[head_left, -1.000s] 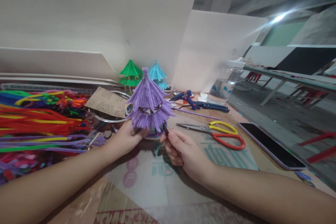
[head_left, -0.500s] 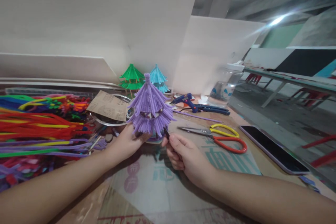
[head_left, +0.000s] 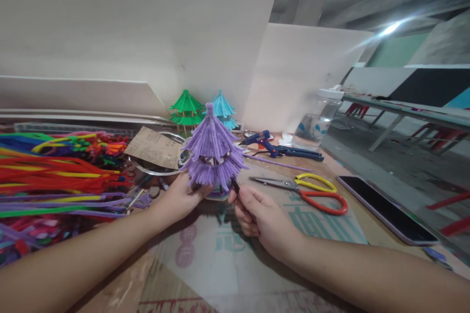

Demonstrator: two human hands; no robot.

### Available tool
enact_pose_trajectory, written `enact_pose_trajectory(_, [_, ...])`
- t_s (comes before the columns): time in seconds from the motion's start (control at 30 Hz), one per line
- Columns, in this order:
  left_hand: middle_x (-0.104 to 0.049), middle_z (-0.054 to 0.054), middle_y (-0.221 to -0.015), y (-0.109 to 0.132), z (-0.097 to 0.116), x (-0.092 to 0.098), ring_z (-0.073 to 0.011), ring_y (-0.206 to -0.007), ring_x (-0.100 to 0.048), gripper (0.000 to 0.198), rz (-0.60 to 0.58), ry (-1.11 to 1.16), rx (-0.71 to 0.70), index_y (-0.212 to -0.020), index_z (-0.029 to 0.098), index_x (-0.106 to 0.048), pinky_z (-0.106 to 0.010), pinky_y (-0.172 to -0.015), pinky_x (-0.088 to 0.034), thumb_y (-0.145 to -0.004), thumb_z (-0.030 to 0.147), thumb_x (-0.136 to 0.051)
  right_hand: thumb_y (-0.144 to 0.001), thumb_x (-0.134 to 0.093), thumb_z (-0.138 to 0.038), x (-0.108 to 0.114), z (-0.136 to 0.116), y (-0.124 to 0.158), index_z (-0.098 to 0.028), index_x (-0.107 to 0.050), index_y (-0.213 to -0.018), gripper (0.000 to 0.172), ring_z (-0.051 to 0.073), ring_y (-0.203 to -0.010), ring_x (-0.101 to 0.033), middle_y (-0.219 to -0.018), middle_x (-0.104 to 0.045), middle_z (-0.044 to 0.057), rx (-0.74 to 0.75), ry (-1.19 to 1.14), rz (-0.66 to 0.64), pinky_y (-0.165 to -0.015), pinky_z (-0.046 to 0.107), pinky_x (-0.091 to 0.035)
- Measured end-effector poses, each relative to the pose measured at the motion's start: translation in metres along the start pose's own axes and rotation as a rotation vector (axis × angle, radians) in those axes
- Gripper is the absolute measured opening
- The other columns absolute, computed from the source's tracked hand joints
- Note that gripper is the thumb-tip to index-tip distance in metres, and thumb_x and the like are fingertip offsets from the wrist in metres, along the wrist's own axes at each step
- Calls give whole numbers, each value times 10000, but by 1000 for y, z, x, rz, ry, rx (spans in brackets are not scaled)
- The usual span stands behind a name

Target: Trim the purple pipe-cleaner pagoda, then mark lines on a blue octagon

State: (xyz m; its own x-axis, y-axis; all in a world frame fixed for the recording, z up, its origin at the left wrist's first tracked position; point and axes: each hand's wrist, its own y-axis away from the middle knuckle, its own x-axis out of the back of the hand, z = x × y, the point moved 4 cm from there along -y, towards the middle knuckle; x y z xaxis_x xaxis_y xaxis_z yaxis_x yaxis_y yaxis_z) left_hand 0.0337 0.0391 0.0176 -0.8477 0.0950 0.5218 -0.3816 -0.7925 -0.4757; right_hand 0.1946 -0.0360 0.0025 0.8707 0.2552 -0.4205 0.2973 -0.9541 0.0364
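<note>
A purple two-tier pagoda of pipe cleaners stands upright at the table's middle. My left hand grips its lower tier from the left, fingers closed under the fringe. My right hand pinches a thin dark stick whose tip reaches the right edge of the pagoda's lower fringe. A green pagoda and a blue pagoda stand behind it by the wall.
A heap of coloured pipe cleaners fills the left. A metal bowl with a cardboard scrap, a blue glue gun, yellow and red scissors, a phone and a plastic jar lie around.
Both hands and the purple pagoda have stayed nearly where they were; the view has shifted slightly, and the stick tip still sits at the lower fringe.
</note>
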Motion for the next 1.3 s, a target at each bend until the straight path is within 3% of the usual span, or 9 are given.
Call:
enact_pose_trajectory(0.27, [-717,-149,-1143,3,-4,-1,-325,-1123,-664,452,12,-16,45,-1091,164,-618,-458,-1047,-501,-814,519,-583,-680,-797,-674,1,0,0,-180,-559,-798,561,17,-382,-162,-475,-357,-131,11,9,-11,-388,182,-96])
enact_pose_trajectory(0.5, [-727,-126,-1119,-1,1,-3,-316,-1096,-672,490,-16,38,37,-1042,182,-640,-443,-1019,-528,-813,613,-605,-707,-784,-655,3,-1,0,-179,-561,-802,534,22,-388,-154,-481,-334,-127,31,30,-4,-392,196,-84])
enact_pose_trajectory(0.8, [-737,-119,-1104,1,-1,-1,-311,-1070,-680,424,-2,4,17,-1066,179,-646,-428,-982,-549,-824,523,-590,-687,-789,-661,1,-2,1,-178,-568,-805,544,21,-386,-162,-492,-347,-124,10,18,-20,-390,197,-82])
enact_pose_trajectory(1.3, [-713,-129,-1209,2,-8,-1,-317,-1122,-664,500,11,-24,34,-1155,174,-636,-444,-1024,-521,-822,544,-591,-715,-766,-662,2,-2,0,-185,-561,-805,526,26,-390,-147,-480,-327,-131,37,55,-1,-391,196,-91])
